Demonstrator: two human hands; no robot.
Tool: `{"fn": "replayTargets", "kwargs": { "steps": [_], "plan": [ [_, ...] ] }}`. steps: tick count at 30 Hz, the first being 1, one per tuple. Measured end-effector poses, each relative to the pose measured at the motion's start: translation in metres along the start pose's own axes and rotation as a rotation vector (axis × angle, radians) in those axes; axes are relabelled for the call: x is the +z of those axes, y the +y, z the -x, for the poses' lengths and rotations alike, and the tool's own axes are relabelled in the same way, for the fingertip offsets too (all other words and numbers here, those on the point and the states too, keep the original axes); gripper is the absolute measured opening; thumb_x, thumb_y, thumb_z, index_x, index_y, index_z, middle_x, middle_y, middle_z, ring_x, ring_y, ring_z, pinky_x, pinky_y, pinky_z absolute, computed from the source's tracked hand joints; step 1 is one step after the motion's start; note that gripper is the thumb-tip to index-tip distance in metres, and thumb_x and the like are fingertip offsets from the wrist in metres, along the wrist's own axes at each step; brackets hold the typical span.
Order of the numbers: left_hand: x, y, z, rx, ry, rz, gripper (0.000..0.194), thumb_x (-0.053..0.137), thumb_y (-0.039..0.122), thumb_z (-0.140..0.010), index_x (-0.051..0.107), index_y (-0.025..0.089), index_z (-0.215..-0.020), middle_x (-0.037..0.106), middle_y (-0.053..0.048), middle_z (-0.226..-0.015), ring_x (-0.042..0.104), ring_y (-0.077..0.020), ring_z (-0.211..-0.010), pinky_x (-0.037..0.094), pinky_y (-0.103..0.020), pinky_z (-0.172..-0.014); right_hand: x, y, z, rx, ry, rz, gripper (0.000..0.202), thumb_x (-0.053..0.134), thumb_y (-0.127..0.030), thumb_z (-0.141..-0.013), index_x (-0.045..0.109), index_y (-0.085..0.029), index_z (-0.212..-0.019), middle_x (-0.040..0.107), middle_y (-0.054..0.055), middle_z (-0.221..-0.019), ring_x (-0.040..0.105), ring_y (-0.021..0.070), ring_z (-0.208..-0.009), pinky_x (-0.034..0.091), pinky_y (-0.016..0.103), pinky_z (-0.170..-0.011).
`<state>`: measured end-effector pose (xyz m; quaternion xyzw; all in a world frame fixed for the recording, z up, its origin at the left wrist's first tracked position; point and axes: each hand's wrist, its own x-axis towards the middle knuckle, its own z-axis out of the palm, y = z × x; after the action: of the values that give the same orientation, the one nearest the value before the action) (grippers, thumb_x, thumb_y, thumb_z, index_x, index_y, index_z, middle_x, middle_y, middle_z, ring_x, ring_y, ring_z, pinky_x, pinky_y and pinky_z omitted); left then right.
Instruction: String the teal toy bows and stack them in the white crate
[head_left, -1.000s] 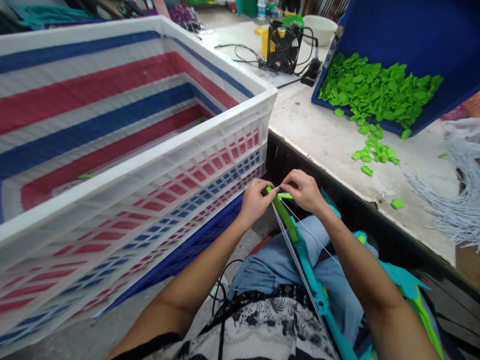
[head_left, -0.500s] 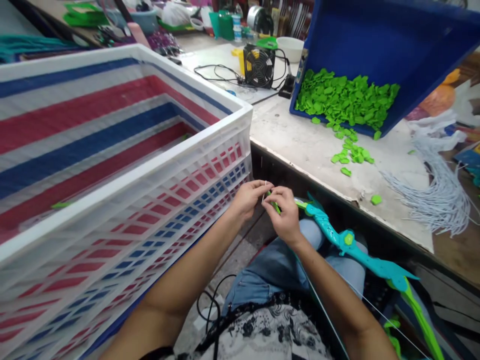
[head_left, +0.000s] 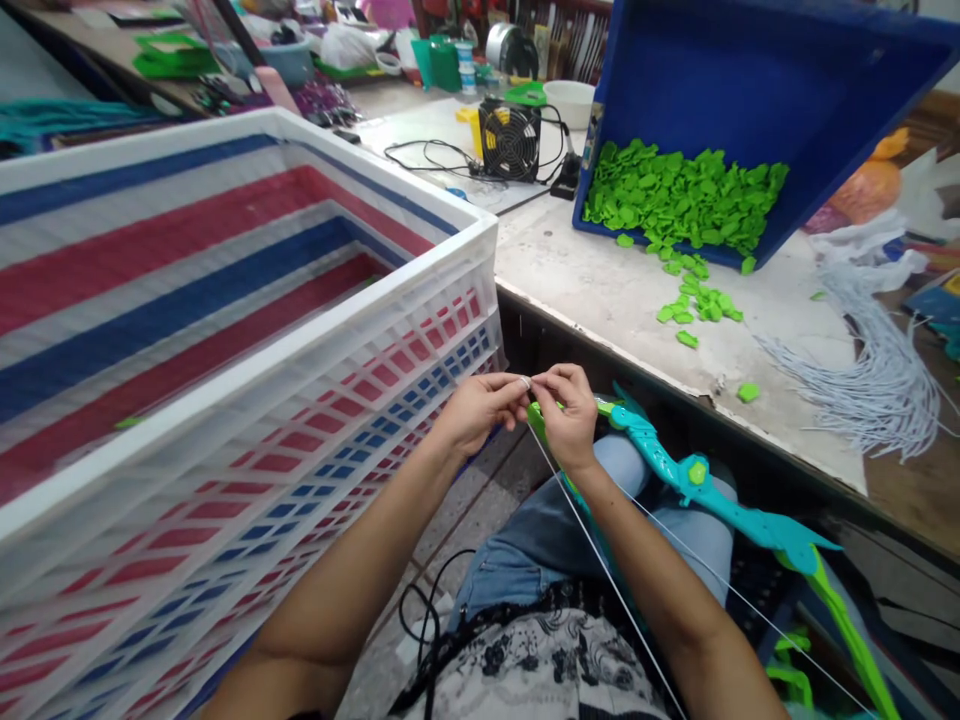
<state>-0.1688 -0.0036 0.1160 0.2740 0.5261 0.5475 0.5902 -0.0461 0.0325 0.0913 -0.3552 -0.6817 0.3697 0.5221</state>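
Both hands meet above my lap. My left hand (head_left: 484,408) pinches a white string near its end, thumb against forefinger. Touching it at the fingertips, my right hand (head_left: 568,415) is closed on the same string. From there the white string (head_left: 592,545) runs down to the lower right, past my right forearm. A toy bow, teal (head_left: 731,512) with green ends, lies across my legs. Its near green tip (head_left: 536,415) is by my right fingers, partly hidden by them. The knot or loop between the fingertips is too small to make out.
A white crate (head_left: 300,345) with a striped lining stands at the left. On the table (head_left: 555,260) a tilted blue bin (head_left: 697,90) holds green pieces (head_left: 675,195), some spilled out. A bundle of white strings (head_left: 870,370) lies at the right, a black fan (head_left: 510,140) behind.
My left hand has shifted slightly left and down, its fingers more spread. The string now shows as a straight line running down from the hands.
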Motion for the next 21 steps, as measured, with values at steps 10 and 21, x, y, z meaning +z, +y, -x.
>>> {"fn": "replayTargets", "kwargs": {
  "steps": [10,21],
  "plan": [
    [0.02,-0.002,0.0,0.009,0.216,0.173,0.022,0.073,0.027,-0.054,0.057,0.014,-0.063,0.059,0.002,-0.051,0.056,-0.0099,-0.045,0.045,-0.019,-0.042,-0.008,0.007,-0.001,-0.171,-0.107,0.102,0.023,0.051,-0.022,-0.091,0.069,-0.024,-0.104,0.061,0.005,-0.092,0.06,0.016,-0.085,0.052,0.03,-0.076],
    [0.014,-0.003,0.002,0.088,0.078,-0.039,0.015,0.069,0.02,-0.059,0.07,0.012,-0.071,0.069,-0.003,-0.065,0.064,-0.0152,-0.062,0.054,-0.028,-0.064,-0.038,0.006,-0.027,-0.327,-0.409,0.299,0.02,0.05,-0.023,-0.091,0.069,-0.02,-0.087,0.069,0.007,-0.085,0.064,0.0189,-0.082,0.052,0.032,-0.077]
  ]
}}
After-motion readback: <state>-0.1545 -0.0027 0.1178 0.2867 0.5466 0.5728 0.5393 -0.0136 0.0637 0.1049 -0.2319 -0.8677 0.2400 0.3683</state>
